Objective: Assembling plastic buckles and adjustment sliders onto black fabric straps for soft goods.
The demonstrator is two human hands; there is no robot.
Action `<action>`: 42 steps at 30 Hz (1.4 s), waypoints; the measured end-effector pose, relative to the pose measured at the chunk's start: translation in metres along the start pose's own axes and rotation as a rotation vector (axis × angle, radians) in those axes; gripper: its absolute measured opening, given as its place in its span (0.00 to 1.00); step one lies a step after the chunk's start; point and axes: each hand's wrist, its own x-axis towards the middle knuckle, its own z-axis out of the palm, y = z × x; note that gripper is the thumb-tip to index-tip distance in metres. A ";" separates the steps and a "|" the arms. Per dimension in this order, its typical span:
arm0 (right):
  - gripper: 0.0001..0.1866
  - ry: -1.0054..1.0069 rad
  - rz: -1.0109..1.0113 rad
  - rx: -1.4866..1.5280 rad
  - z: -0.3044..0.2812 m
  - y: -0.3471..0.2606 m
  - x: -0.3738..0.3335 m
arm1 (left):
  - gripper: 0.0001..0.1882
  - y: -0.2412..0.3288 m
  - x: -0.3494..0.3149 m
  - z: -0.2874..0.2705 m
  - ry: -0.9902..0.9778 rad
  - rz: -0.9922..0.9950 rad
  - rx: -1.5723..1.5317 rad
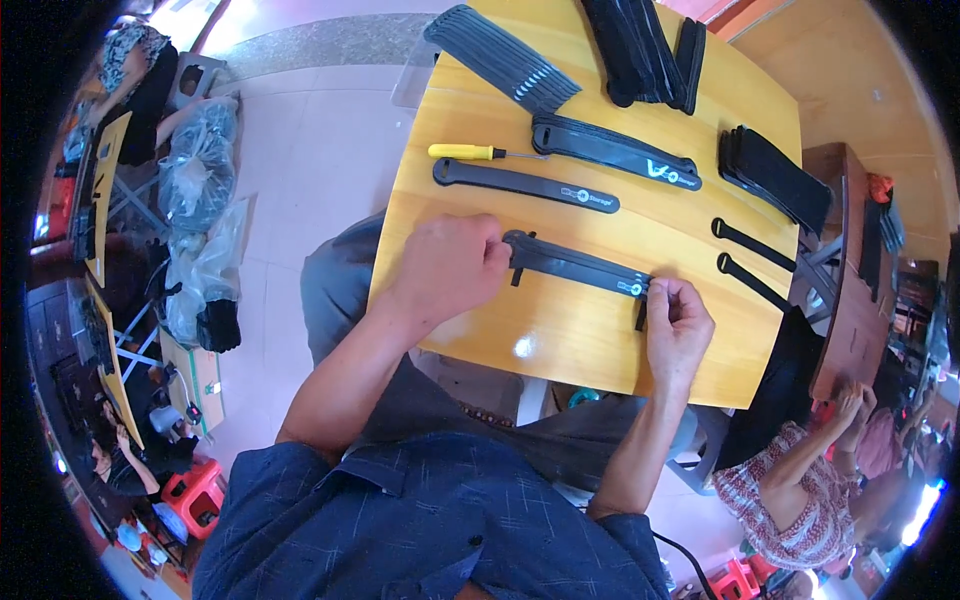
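A small stack of black storage straps (pixel 580 266) lies slantwise between my hands, a narrow black tie strap (pixel 517 274) crossing its left end. My left hand (pixel 452 264) is closed in a fist against that left end; whatever is inside its fingers is hidden. At the opposite end, my right hand (pixel 680 322) pinches the strap stack between thumb and fingers, where a short dark strap piece (pixel 640 318) hangs below. Just beyond lies a single black storage strap (pixel 527 187), with a yellow-handled screwdriver (pixel 467 152) above it.
Farther up the yellow table (pixel 590 355) lie a strap pile (pixel 615 152), a grey ribbed bundle (pixel 505 60) and long black straps (pixel 640 55). On the right are another black stack (pixel 772 180) and two slotted tie straps (pixel 752 243). A co-worker (pixel 800 490) sits at right.
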 end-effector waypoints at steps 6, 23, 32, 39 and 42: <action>0.05 -0.003 -0.011 -0.015 0.002 -0.003 0.000 | 0.11 0.004 -0.003 -0.006 0.008 -0.028 -0.037; 0.03 0.051 -0.089 -0.138 0.007 -0.001 0.001 | 0.10 -0.008 -0.002 0.002 0.056 0.031 -0.022; 0.03 0.072 -0.118 -0.190 0.006 0.001 0.001 | 0.11 0.000 0.000 -0.001 0.030 0.017 0.017; 0.04 0.082 -0.143 -0.261 0.006 -0.003 0.000 | 0.11 -0.002 0.000 0.000 0.029 0.028 0.053; 0.04 0.094 -0.156 -0.258 0.007 -0.001 0.001 | 0.12 0.000 0.001 -0.003 -0.029 -0.006 0.050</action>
